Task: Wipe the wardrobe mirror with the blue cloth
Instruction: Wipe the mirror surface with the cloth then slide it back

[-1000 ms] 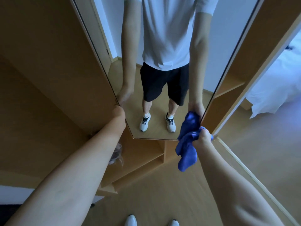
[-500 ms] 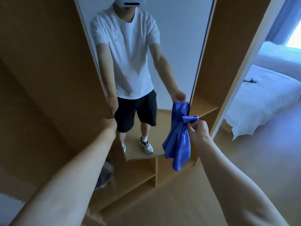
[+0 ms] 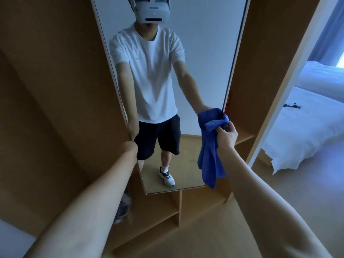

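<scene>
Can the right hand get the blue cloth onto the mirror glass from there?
Probably yes: the right hand grips the blue cloth right at the mirror's right edge, with nothing between them.

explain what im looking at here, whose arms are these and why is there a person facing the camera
There is no machine here: a person wears a camera on the head, looking forward and down, so the two arms reaching in are their own. The figure facing you is only their reflection in the wardrobe mirror. The right hand holds a bunched blue cloth near the mirror's right edge, most of it hanging down. The left hand is at the mirror's left edge; its fingers are hidden, so its grip cannot be told. A white bed stands to the right.
</scene>
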`<state>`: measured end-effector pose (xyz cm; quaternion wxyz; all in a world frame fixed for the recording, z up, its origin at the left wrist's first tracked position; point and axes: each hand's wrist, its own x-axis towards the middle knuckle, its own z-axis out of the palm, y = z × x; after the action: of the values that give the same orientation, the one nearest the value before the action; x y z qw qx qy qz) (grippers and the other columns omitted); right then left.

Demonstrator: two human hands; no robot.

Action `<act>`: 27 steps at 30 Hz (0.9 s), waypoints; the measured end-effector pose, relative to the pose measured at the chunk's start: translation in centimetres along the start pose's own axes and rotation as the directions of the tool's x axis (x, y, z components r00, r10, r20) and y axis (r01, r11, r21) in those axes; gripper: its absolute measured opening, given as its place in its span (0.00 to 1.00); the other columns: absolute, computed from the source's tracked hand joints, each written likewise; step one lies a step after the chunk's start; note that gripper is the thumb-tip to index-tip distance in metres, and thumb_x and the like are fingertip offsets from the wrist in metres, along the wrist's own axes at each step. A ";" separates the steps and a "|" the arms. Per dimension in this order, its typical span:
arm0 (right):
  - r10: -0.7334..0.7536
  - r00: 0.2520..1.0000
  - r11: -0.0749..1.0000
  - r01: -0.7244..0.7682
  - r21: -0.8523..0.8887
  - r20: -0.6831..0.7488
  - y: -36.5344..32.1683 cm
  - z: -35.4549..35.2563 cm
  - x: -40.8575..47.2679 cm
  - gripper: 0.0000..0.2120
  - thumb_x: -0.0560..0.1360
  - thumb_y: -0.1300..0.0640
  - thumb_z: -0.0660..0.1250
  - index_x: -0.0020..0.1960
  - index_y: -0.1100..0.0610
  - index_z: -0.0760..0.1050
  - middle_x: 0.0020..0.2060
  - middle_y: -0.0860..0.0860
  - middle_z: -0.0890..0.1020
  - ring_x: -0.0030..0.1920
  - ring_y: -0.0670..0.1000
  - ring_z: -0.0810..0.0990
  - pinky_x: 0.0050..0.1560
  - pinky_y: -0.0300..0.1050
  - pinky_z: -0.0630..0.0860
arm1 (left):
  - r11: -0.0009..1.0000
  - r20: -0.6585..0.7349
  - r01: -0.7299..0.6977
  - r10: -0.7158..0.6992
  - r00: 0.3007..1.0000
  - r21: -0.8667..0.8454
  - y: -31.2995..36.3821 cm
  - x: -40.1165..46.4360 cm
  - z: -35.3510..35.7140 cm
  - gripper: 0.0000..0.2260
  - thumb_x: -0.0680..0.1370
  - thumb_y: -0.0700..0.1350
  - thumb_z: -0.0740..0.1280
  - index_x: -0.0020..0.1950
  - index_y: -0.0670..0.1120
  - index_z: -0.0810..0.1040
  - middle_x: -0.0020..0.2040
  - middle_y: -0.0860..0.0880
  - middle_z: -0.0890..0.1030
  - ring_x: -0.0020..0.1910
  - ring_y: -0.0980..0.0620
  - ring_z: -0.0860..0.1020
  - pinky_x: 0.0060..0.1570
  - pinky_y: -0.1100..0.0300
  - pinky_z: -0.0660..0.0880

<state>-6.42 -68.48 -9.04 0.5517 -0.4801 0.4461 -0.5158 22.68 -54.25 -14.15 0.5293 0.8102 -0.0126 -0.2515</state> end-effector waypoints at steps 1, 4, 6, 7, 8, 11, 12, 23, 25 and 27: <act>0.035 0.999 0.999 -0.035 -0.031 0.016 1.1 0.1 0.2 0.13 0.75 0.60 0.65 0.49 0.41 0.78 0.44 0.47 0.84 0.50 0.51 0.83 0.57 0.53 0.80 | 1.000 -0.010 0.016 -0.016 1.000 0.014 -0.1 0.2 -0.1 0.19 0.82 0.45 0.56 0.71 0.39 0.71 0.68 0.39 0.75 0.64 0.39 0.76 0.61 0.46 0.76; 0.093 0.996 0.991 -0.093 -0.098 -0.004 3.6 -0.3 0.4 0.12 0.78 0.59 0.63 0.54 0.43 0.77 0.47 0.48 0.84 0.51 0.53 0.83 0.56 0.52 0.80 | 0.999 -0.058 0.010 -0.007 0.998 0.047 -0.1 -1.3 -0.7 0.20 0.79 0.47 0.57 0.66 0.38 0.74 0.60 0.39 0.79 0.57 0.38 0.79 0.58 0.44 0.77; 0.099 0.994 0.991 -0.102 -0.088 -0.044 3.9 -0.5 0.5 0.10 0.79 0.59 0.63 0.57 0.49 0.79 0.47 0.49 0.84 0.52 0.54 0.83 0.53 0.49 0.79 | 1.000 -0.055 0.007 -0.006 0.998 0.027 0.6 -3.2 -1.3 0.19 0.80 0.45 0.58 0.68 0.38 0.73 0.60 0.39 0.79 0.57 0.37 0.79 0.58 0.44 0.77; 0.091 0.994 0.993 -0.096 -0.070 -0.067 3.7 -0.5 0.5 0.09 0.80 0.58 0.63 0.57 0.50 0.79 0.47 0.49 0.84 0.52 0.53 0.83 0.52 0.47 0.79 | 1.000 -0.038 -0.002 0.002 0.999 0.006 0.8 -3.7 -1.5 0.19 0.81 0.43 0.58 0.69 0.38 0.72 0.63 0.38 0.78 0.60 0.37 0.78 0.59 0.45 0.77; 0.076 0.994 0.995 -0.080 -0.051 -0.084 3.1 -0.4 0.6 0.08 0.80 0.56 0.63 0.55 0.49 0.80 0.47 0.48 0.84 0.51 0.52 0.83 0.52 0.47 0.79 | 1.000 -0.008 -0.013 0.013 1.000 -0.012 1.2 -4.6 -1.7 0.19 0.82 0.42 0.58 0.71 0.38 0.70 0.66 0.38 0.76 0.63 0.38 0.76 0.60 0.46 0.76; -0.043 0.992 0.999 0.042 -0.010 -0.117 0.0 0.5 0.7 0.06 0.79 0.53 0.64 0.48 0.51 0.80 0.41 0.47 0.83 0.44 0.47 0.82 0.50 0.45 0.78 | 0.991 0.043 0.002 0.004 0.999 -0.136 2.2 -6.2 -2.1 0.18 0.84 0.42 0.54 0.73 0.38 0.67 0.71 0.41 0.71 0.68 0.40 0.72 0.63 0.50 0.72; -0.094 0.987 0.995 0.095 0.001 -0.127 -1.6 0.9 0.8 0.07 0.79 0.53 0.64 0.45 0.53 0.79 0.38 0.47 0.81 0.40 0.46 0.79 0.46 0.43 0.77 | 0.983 0.025 0.014 -0.010 1.000 -0.185 2.5 -6.7 -2.1 0.18 0.85 0.42 0.53 0.73 0.38 0.67 0.70 0.42 0.71 0.68 0.40 0.71 0.65 0.51 0.71; -0.293 0.948 0.956 0.293 -0.015 -0.124 -11.5 2.5 2.1 0.10 0.78 0.52 0.65 0.39 0.53 0.75 0.34 0.48 0.77 0.35 0.45 0.75 0.40 0.41 0.75 | 0.950 0.076 -0.009 0.035 0.996 -0.313 5.7 -8.3 -3.2 0.17 0.84 0.46 0.49 0.63 0.41 0.73 0.51 0.42 0.74 0.51 0.43 0.74 0.54 0.50 0.69; -0.251 0.960 0.968 0.247 -0.045 -0.122 -8.6 2.0 1.8 0.10 0.79 0.53 0.65 0.39 0.54 0.75 0.34 0.48 0.78 0.35 0.46 0.75 0.42 0.45 0.74 | 0.950 0.073 0.002 0.022 0.997 -0.313 5.7 -8.0 -3.1 0.20 0.84 0.49 0.49 0.70 0.42 0.70 0.59 0.41 0.74 0.60 0.42 0.73 0.57 0.49 0.69; -0.187 0.975 0.982 0.182 -0.046 -0.123 -6.0 1.5 1.2 0.10 0.79 0.53 0.65 0.39 0.51 0.76 0.34 0.47 0.79 0.36 0.46 0.77 0.43 0.43 0.74 | 0.940 0.059 0.011 0.009 0.998 -0.341 5.8 -8.0 -3.1 0.17 0.84 0.50 0.49 0.64 0.43 0.71 0.52 0.44 0.74 0.50 0.43 0.74 0.46 0.51 0.69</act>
<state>-5.71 -69.66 -2.88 0.4636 -0.4952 0.4427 -0.5864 18.42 -51.92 -5.02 0.6609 0.6984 0.0157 -0.2742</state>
